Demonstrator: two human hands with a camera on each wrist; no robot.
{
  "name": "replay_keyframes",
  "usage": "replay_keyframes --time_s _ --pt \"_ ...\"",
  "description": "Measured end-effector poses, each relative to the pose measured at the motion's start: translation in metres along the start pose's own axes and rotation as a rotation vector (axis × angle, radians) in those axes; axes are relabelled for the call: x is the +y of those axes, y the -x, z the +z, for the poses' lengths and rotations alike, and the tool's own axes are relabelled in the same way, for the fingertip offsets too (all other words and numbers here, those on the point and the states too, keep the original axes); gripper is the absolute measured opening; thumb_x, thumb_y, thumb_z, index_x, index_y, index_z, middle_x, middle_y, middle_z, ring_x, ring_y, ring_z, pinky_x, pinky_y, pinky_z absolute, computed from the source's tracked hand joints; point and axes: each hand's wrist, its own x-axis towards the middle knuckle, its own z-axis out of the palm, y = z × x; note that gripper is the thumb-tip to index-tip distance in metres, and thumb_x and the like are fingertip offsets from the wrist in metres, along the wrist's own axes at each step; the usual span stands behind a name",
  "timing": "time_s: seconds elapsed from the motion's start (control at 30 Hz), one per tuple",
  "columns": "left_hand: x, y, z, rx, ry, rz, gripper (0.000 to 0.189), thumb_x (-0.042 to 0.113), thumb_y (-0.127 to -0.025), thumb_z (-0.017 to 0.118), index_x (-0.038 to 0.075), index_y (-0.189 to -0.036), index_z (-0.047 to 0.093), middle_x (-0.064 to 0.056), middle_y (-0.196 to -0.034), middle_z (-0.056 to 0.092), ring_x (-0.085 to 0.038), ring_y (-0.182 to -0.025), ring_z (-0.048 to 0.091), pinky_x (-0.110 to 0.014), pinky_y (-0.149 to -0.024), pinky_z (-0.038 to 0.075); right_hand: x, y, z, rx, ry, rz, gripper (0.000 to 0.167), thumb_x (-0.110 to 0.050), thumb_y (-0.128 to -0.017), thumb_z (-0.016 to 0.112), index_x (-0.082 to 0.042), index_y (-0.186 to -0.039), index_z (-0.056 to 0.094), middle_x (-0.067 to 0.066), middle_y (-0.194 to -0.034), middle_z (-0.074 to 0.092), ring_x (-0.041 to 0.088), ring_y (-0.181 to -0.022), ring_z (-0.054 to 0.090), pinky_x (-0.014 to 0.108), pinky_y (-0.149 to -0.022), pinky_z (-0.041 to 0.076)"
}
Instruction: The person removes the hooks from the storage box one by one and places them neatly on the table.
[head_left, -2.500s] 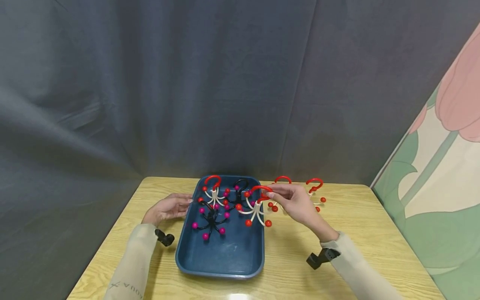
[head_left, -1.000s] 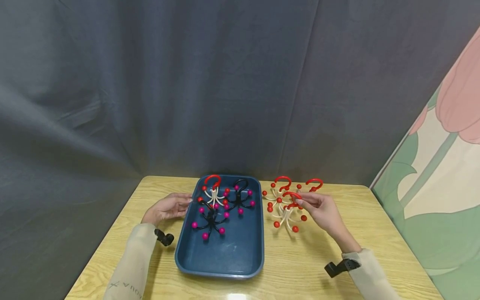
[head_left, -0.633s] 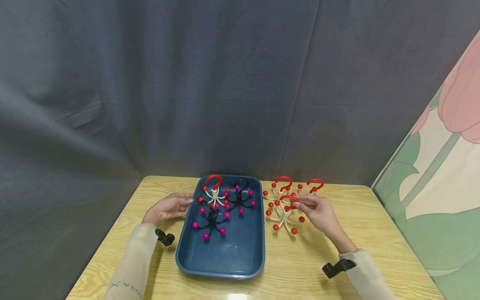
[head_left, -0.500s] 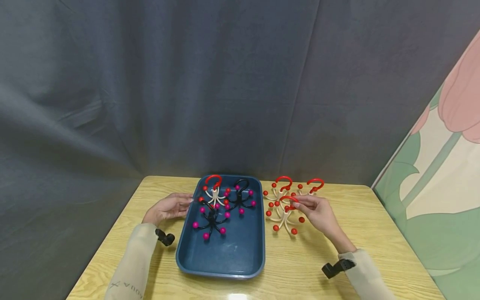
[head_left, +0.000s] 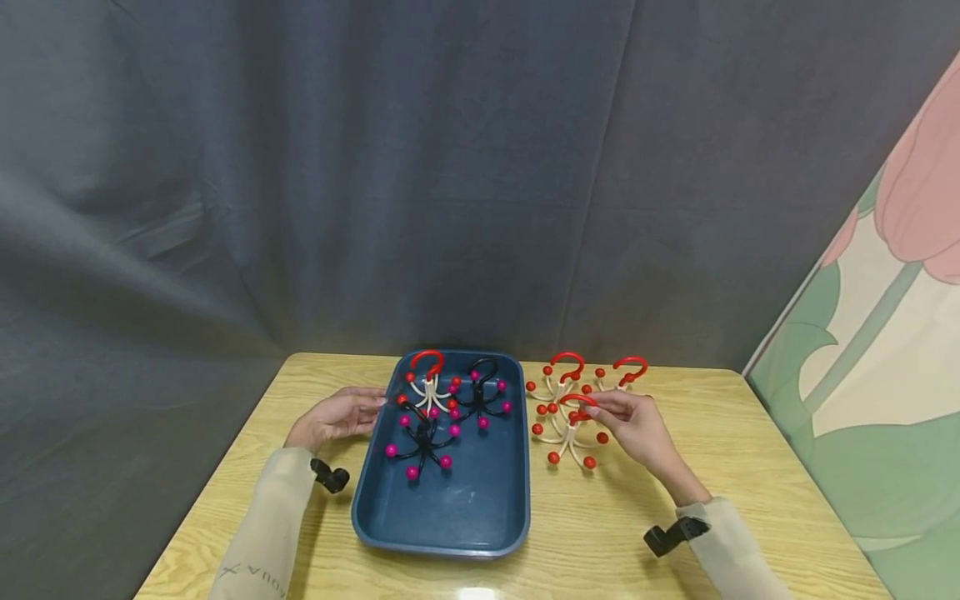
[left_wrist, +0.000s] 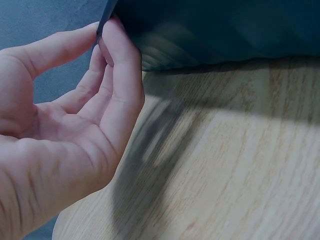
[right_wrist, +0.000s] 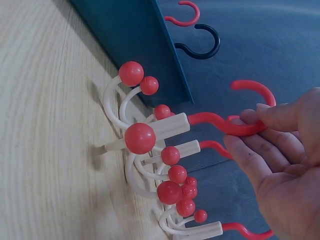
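At the tray's left side, my left hand (head_left: 337, 415) pinches the rim of the dark blue tray (head_left: 450, 517) between thumb and fingers, as the left wrist view confirms. My right hand (head_left: 632, 427) holds a claw-shaped hanger (head_left: 572, 427) by its red hook (right_wrist: 252, 127). This hanger has a white stem and curved white arms tipped with red balls. It is upright at the table surface, right of the tray. Just behind it stand two alike hangers, one with its red hook (head_left: 567, 360) to the left, the other with its hook (head_left: 632, 367) further right, partly hidden by my hand.
Inside the tray's far half stand a white hanger with a red hook (head_left: 427, 360) and two black hangers (head_left: 424, 440) with magenta balls. The wooden table (head_left: 720, 433) ends at a dark curtain (head_left: 450, 183); a flower-patterned cloth (head_left: 885, 375) hangs at right.
My right hand has carried the white hanger from above the tray's right rim rightward, then down to the table. In the last half second it barely moves. My left hand stays at the rim.
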Motion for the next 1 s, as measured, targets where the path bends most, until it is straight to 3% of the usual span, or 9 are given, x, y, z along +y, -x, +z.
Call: replay_keyframes --time_s 0.1,0.27,0.43,0.8,1.0 --pt "0.0004 0.0004 0.0006 0.003 0.002 -0.004 0.047 0.010 -0.109 0.053 -0.004 -0.152 0.042 0.006 -0.101 0.077 -0.007 -0.091 0.072 -0.023 -0.081 0.062 0.0012 -0.0005 -0.0004 -0.007 -0.012 0.001 0.026 -0.009 -0.100 0.072 0.002 -0.124 0.073 0.024 -0.114 0.078 -0.005 -0.087 0.074 0.021 -0.077 0.062" --pt "0.0016 0.0005 0.0016 0.003 0.002 -0.008 0.054 0.010 -0.110 0.053 -0.007 -0.157 0.034 0.006 -0.103 0.077 -0.007 -0.093 0.073 -0.023 -0.083 0.061 0.0030 -0.0022 -0.0017 -0.017 -0.010 0.006 0.026 -0.009 -0.100 0.071 0.002 -0.124 0.073 0.025 -0.115 0.077 -0.007 -0.088 0.073 0.019 -0.076 0.061" --pt "0.0007 0.0001 0.0019 0.011 0.008 -0.010 0.052 0.010 -0.110 0.052 -0.006 -0.157 0.036 0.005 -0.102 0.078 -0.007 -0.092 0.073 -0.023 -0.082 0.062 0.0042 -0.0040 -0.0028 -0.031 0.012 0.011 0.026 -0.008 -0.101 0.070 0.002 -0.124 0.073 0.028 -0.117 0.076 -0.007 -0.088 0.073 0.023 -0.078 0.063" --pt "-0.0020 -0.0005 0.0001 0.008 0.014 -0.007 0.052 0.010 -0.110 0.053 -0.006 -0.157 0.035 0.005 -0.103 0.078 -0.007 -0.093 0.073 -0.023 -0.082 0.062 0.0053 -0.0068 -0.0036 -0.046 0.050 0.020 0.025 -0.007 -0.101 0.069 0.002 -0.124 0.073 0.028 -0.118 0.076 -0.007 -0.088 0.072 0.018 -0.077 0.060" --pt "-0.0006 -0.0005 0.0000 0.016 0.017 -0.010 0.050 0.010 -0.110 0.053 -0.005 -0.155 0.038 0.005 -0.103 0.078 -0.007 -0.092 0.073 -0.023 -0.081 0.062 0.0028 -0.0065 -0.0049 -0.059 0.074 -0.009 0.028 -0.011 -0.101 0.070 -0.002 -0.128 0.073 0.021 -0.123 0.076 0.009 -0.100 0.077 0.021 -0.081 0.061"
